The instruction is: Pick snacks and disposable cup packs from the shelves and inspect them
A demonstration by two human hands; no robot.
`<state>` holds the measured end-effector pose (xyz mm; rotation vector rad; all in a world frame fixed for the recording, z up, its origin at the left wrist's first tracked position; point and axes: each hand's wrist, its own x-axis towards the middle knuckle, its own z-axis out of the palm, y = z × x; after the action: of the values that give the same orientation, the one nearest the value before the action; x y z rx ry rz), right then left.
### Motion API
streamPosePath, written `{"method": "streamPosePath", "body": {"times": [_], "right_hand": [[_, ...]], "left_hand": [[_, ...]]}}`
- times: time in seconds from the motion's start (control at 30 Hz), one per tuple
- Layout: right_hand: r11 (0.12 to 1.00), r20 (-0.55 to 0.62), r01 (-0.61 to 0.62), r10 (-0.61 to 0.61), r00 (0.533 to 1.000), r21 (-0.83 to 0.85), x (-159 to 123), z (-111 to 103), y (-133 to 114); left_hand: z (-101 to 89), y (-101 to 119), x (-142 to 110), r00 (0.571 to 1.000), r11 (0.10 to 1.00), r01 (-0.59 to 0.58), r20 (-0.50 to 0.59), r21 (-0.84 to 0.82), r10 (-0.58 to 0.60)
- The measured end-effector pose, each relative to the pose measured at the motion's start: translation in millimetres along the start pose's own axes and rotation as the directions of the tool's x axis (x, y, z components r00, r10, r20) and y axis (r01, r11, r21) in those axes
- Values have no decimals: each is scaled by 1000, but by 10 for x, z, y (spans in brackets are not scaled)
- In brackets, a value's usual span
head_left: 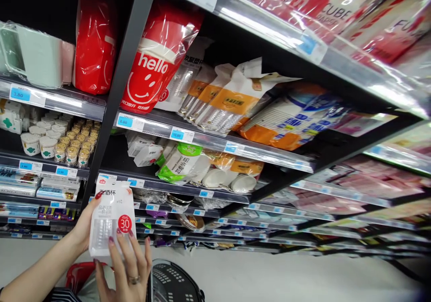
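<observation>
A small clear-and-white packet of plastic cups (pixel 112 212), with a red round "30" mark, is held upright in front of the shelves. My left hand (pixel 85 223) grips its left edge, the thumb on the front near the top. My right hand (pixel 126 266), with a ring, has its fingers spread over the lower front of the packet, fingertips touching or very near it. Its thumb points up just below the packet's bottom edge. Similar small white packets (pixel 148 153) lie on the shelf behind.
Above stand a red "hello" cup pack (pixel 148 68) and orange-labelled packs (pixel 225 102). A green-and-white pack (pixel 180 165) lies one shelf lower. Small gold-capped jars (pixel 72 147) fill the left bay. Beneath my hands are a black basket (pixel 177 282) and a red item (pixel 79 275).
</observation>
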<state>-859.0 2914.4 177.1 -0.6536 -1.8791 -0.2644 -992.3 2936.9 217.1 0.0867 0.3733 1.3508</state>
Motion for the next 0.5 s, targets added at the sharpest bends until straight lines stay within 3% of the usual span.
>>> {"method": "streamPosePath", "body": {"times": [0.07,0.1,0.2,0.27,0.33,0.43,0.5], "right_hand": [[959,-79,-257,267,960,122,-2,-29,6],[897,-88,-393,416,905,202,-17,-37,18],[556,95,-696,747,658,455,-88,-40,61],[308,293,-761,790,539,571,-130,-29,72],[120,409,-776,794,450,620,-153,-16,66],[-44,449,-753,824,344,657,-159,-5,45],[-84,450,-738,836,313,669,-155,-3,38]], "left_hand": [[18,39,3,999,1000,27,-25,-15,-27],[21,51,4,999,999,34,-31,-18,-35],[5,53,10,997,999,50,-58,-1,-50],[-14,37,15,996,998,64,-64,26,-63],[-21,22,16,997,996,73,-41,51,-71],[-1,13,9,997,993,69,-27,91,-67],[21,14,0,997,990,64,-55,125,-57]]}}
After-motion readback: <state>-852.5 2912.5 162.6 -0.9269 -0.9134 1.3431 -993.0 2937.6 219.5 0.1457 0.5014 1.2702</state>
